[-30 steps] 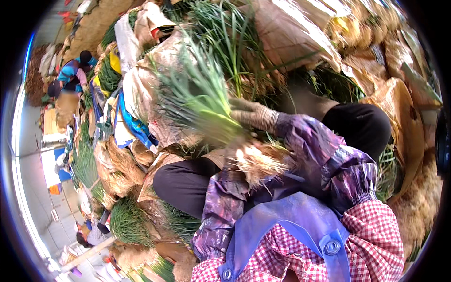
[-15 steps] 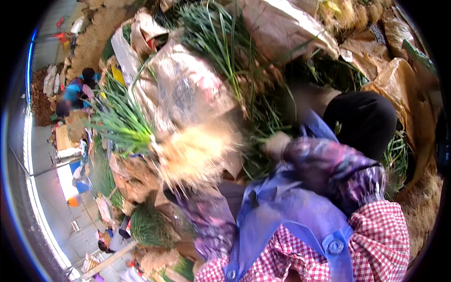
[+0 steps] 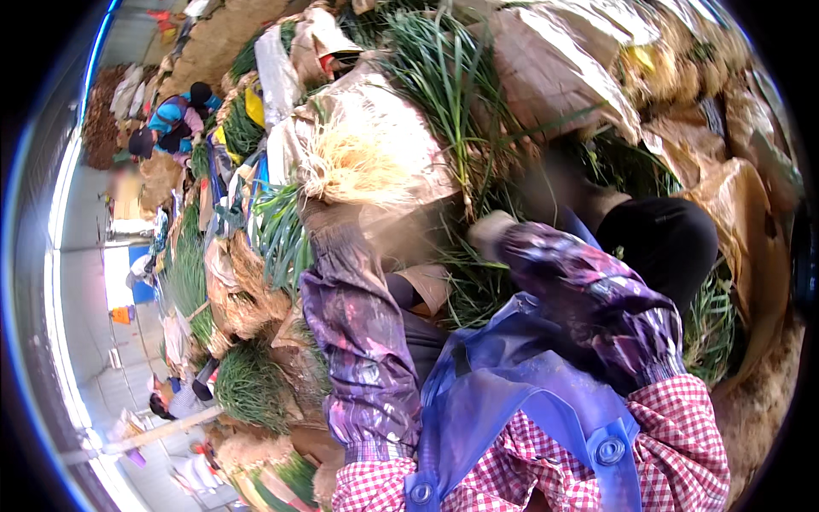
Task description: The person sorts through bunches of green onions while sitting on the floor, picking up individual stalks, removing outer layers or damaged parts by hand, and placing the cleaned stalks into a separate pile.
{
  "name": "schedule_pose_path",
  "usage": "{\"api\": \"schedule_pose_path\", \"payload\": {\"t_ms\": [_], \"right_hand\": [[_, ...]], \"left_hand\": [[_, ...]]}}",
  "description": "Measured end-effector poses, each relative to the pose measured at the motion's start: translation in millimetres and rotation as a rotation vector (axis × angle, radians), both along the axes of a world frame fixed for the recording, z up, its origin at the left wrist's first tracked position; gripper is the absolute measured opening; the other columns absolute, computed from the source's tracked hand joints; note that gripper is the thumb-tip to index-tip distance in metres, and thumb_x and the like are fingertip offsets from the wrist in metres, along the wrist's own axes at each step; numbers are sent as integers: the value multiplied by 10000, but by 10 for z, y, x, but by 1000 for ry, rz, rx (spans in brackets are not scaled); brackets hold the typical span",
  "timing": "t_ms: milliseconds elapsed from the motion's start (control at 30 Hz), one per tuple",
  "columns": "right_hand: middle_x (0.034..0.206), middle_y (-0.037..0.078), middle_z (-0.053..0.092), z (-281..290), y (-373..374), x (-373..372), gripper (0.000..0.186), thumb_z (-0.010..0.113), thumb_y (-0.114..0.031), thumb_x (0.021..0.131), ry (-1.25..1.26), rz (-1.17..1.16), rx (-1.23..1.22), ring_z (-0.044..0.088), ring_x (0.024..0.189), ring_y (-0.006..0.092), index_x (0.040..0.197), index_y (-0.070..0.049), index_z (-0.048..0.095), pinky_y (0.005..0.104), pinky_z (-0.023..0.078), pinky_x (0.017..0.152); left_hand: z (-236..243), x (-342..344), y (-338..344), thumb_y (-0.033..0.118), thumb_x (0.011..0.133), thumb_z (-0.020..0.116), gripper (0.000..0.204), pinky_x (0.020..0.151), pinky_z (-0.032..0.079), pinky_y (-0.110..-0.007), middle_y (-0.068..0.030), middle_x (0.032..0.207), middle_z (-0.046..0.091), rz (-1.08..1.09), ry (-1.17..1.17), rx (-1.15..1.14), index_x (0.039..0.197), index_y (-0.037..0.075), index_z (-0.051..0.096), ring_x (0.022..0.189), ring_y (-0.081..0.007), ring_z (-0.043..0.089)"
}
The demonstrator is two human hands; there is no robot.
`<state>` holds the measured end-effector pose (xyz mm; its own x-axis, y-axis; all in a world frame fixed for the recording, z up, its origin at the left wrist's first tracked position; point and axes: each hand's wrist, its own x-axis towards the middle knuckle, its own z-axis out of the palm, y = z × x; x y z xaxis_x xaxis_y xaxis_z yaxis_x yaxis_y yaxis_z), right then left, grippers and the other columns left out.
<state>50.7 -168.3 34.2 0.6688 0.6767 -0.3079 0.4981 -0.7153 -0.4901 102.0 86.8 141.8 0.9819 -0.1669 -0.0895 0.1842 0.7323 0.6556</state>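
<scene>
A bunch of green onions with a tuft of pale roots [image 3: 354, 166] lies over the front of a whitish sack [image 3: 409, 128]. Its green leaves [image 3: 281, 226] hang to the left. My left hand [image 3: 331, 215], in a tan glove, is closed on this bunch just below the roots; its fingers are mostly hidden. To the right, my right hand [image 3: 492, 232], in a pale glove, is curled beside loose green leaves [image 3: 473, 277]. What it holds, if anything, does not show. More long green onions [image 3: 439, 68] lie beyond both hands.
My bent knee [image 3: 661, 239] in dark trousers is at the right, beside a tan sack [image 3: 751, 213]. Root bundles [image 3: 682, 68] are piled at the far right. Two people [image 3: 171, 119] work at the far left. Another onion pile [image 3: 252, 384] lies left of my left arm.
My left hand has carried the bunch away from me, and its roots now point to the far side. My right hand has moved slightly farther out.
</scene>
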Motion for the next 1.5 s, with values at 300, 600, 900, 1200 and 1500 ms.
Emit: {"api": "schedule_pose_path", "payload": {"t_ms": [300,600,900,1200,1500], "right_hand": [[954,118,659,-818,-543,-82,283,627,-231,812,314,-350,218,626,906,249,1060,-98,638,351,479,791],[881,62,647,-1494,-686,-482,289,619,-161,829,655,-252,8,604,747,140,1084,-26,612,286,491,665],[817,31,624,-1634,-950,-610,259,586,-106,848,916,-479,103,574,713,116,1093,-24,598,259,476,627],[896,109,666,-1350,-638,-772,297,599,-261,807,456,-157,-217,627,831,220,1032,-75,650,347,481,756],[878,124,659,-1115,-460,-451,316,594,-289,820,512,-116,-310,627,784,231,1042,-68,634,353,485,736]], "left_hand": [[592,-1394,1304,369,863,573,407,845,480,-386,-111,986,614,321,-48,71,1049,7,571,858,-210,607],[-77,-3584,2286,392,866,565,412,813,506,-381,-125,1001,625,667,150,-42,1021,12,597,863,-220,615],[-2401,-4213,1117,269,858,632,302,551,492,-234,-85,765,635,1028,605,-373,938,-20,601,593,-122,576],[-2842,-3944,1041,282,845,656,278,404,388,-171,-25,651,604,1100,786,-226,881,9,625,454,-59,479],[-2946,-4282,1030,323,826,672,294,412,401,-238,-34,639,579,869,959,-46,896,43,612,466,-117,499]]}}
